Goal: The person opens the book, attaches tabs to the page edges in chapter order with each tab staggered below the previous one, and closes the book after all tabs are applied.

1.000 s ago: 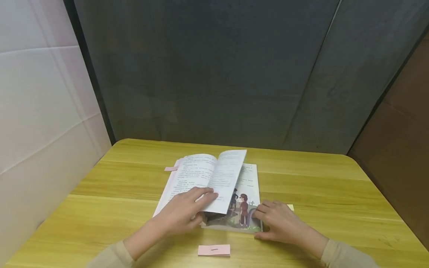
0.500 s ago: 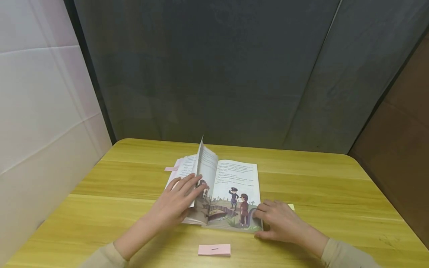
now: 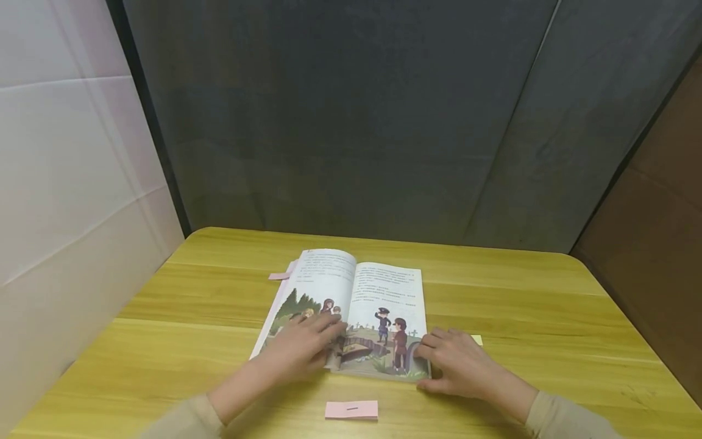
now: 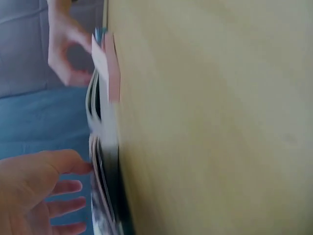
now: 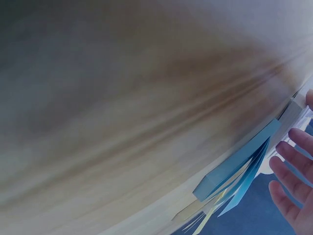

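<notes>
An open book (image 3: pixel 384 283) with text and coloured drawings lies on the table. My left hand (image 3: pixel 298 344) rests on the lower part of its left page, near the spine. In the left wrist view the thumb of my left hand (image 4: pixel 36 188) is at the page edges and the other fingers are extended and spread. My right hand (image 3: pixel 457 363) rests at the book's lower right edge, fingertips on the picture and thumb by the corner. The right wrist view shows the fingers of my right hand (image 5: pixel 296 171) nearly straight; the palm is mostly cut off.
A pink paper strip (image 3: pixel 351 410) with a dark dash lies in front of the book on the wooden table (image 3: pixel 548 317). A pink tab (image 3: pixel 280 276) sticks out at the book's left. Blue tabs (image 5: pixel 237 164) show at its other side. A dark panel (image 3: pixel 351 122) stands behind.
My left hand has turned a page over to the left; that page stood up half a second ago and now lies down, showing a drawing. My right hand stays in place.
</notes>
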Demonstrator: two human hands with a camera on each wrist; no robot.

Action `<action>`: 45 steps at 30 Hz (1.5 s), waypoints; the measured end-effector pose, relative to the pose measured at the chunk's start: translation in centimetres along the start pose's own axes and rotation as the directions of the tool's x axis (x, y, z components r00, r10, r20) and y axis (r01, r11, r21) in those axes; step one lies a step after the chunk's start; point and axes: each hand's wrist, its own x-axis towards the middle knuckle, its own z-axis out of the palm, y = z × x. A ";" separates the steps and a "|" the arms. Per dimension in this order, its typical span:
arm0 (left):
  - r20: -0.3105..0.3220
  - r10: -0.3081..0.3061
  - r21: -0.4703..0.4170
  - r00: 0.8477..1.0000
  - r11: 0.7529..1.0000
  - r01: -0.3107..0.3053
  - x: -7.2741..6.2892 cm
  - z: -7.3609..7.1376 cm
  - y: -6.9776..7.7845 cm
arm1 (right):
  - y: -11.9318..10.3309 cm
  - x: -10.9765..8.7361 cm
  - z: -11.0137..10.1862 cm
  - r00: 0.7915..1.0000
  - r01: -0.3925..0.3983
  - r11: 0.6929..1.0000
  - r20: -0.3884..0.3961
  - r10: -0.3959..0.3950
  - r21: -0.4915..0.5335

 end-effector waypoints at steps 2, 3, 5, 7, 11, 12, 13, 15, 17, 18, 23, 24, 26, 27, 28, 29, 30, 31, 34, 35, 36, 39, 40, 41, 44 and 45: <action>0.034 0.013 -0.039 0.999 0.999 -0.011 0.5 0.5 0.5 | 0.0 0.0 0.1 1.000 0.001 1.000 -0.005 -0.001 0.002; 0.045 0.019 -0.045 0.999 0.999 -0.017 0.8 0.7 0.8 | 0.0 0.0 0.1 1.000 0.001 1.000 -0.007 -0.001 0.002; 0.054 0.044 -0.042 0.998 0.998 -0.042 1.3 1.0 1.1 | 0.0 0.1 0.2 1.000 0.002 1.000 -0.008 -0.002 0.004; 0.061 0.061 -0.028 0.996 0.998 -0.059 1.7 1.3 1.3 | 0.0 0.1 0.2 1.000 0.002 1.000 -0.006 -0.002 0.006; 0.078 0.059 0.002 0.995 0.998 -0.060 2.2 1.5 1.7 | 0.0 0.1 0.3 1.000 -0.003 1.000 -0.001 0.003 0.000; 0.082 0.054 0.011 0.995 0.998 -0.055 2.3 1.5 1.8 | 0.0 0.1 0.3 1.000 -0.004 1.000 -0.001 0.004 -0.001; 0.089 0.045 0.017 0.995 0.999 -0.047 2.4 1.5 1.8 | 0.0 0.0 0.4 1.000 -0.005 1.000 -0.001 0.005 -0.002; 0.105 0.029 0.013 0.994 0.999 -0.031 2.6 1.5 1.9 | 0.1 0.0 0.4 1.000 -0.008 1.000 -0.001 0.008 -0.004; 0.113 0.015 0.004 0.993 1.000 -0.015 2.7 1.6 1.9 | 0.1 0.0 0.5 1.000 -0.008 1.000 -0.002 0.008 -0.005; 0.113 0.009 -0.008 0.994 1.000 -0.008 2.7 1.6 1.8 | 0.1 -0.1 0.6 1.000 -0.008 1.000 -0.003 0.008 -0.004; 0.099 -0.015 -0.089 0.995 0.996 0.024 2.6 1.6 1.6 | 0.2 -0.3 0.8 1.000 -0.004 1.000 -0.009 0.004 -0.001; 0.094 -0.018 -0.098 0.995 0.995 0.027 2.6 1.6 1.5 | 0.2 -0.3 0.9 1.000 -0.002 1.000 -0.013 0.002 0.001; 0.089 -0.022 -0.111 0.996 0.993 0.032 2.6 1.6 1.5 | 0.3 -0.4 1.1 1.000 0.004 1.000 -0.024 -0.004 0.003; 0.085 -0.023 -0.111 0.996 0.993 0.032 2.5 1.6 1.4 | 0.3 -0.5 1.1 1.000 0.008 1.000 -0.029 -0.008 0.005; 0.085 -0.025 -0.111 0.996 0.993 0.034 2.5 1.6 1.4 | 0.3 -0.5 1.2 0.999 0.011 1.000 -0.034 -0.011 0.005; 0.083 -0.027 -0.112 0.996 0.993 0.036 2.5 1.6 1.4 | 0.3 -0.6 1.3 0.999 0.015 1.000 -0.039 -0.014 0.004; 0.079 -0.027 -0.117 0.997 0.992 0.036 2.4 1.6 1.3 | 0.4 -0.6 1.3 0.999 0.017 1.000 -0.043 -0.017 0.002; 0.074 -0.026 -0.121 0.997 0.992 0.035 2.4 1.6 1.3 | 0.4 -0.6 1.3 0.999 0.018 1.000 -0.044 -0.018 0.000; 0.047 -0.023 -0.135 0.999 0.990 0.029 2.2 1.6 1.0 | 0.3 -0.6 1.3 0.999 0.017 1.000 -0.043 -0.017 -0.001; 0.036 -0.020 -0.139 0.999 0.990 0.025 2.1 1.6 0.9 | 0.3 -0.7 1.3 0.999 0.016 1.000 -0.042 -0.016 0.000; 0.027 -0.018 -0.142 0.999 0.990 0.022 2.0 1.5 0.8 | 0.3 -0.7 1.3 0.999 0.016 1.000 -0.043 -0.016 0.004; 0.011 -0.017 -0.151 1.000 0.988 0.019 1.7 1.5 0.6 | 0.3 -0.7 1.3 0.999 0.014 1.000 -0.045 -0.013 0.016; 0.009 -0.014 -0.150 1.000 0.989 0.015 1.6 1.4 0.5 | 0.3 -0.7 1.3 0.999 0.013 1.000 -0.045 -0.013 0.020; 0.004 -0.010 -0.146 1.000 0.989 0.010 1.5 1.4 0.5 | 0.3 -0.7 1.3 0.999 0.012 1.000 -0.045 -0.011 0.024; -0.023 0.015 -0.125 1.000 0.992 -0.017 1.2 1.2 0.4 | 0.3 -0.6 1.3 0.999 0.008 1.000 -0.039 -0.007 0.025; -0.036 0.025 -0.116 0.999 0.993 -0.029 1.0 1.1 0.5 | 0.3 -0.6 1.3 0.999 0.006 1.000 -0.035 -0.005 0.025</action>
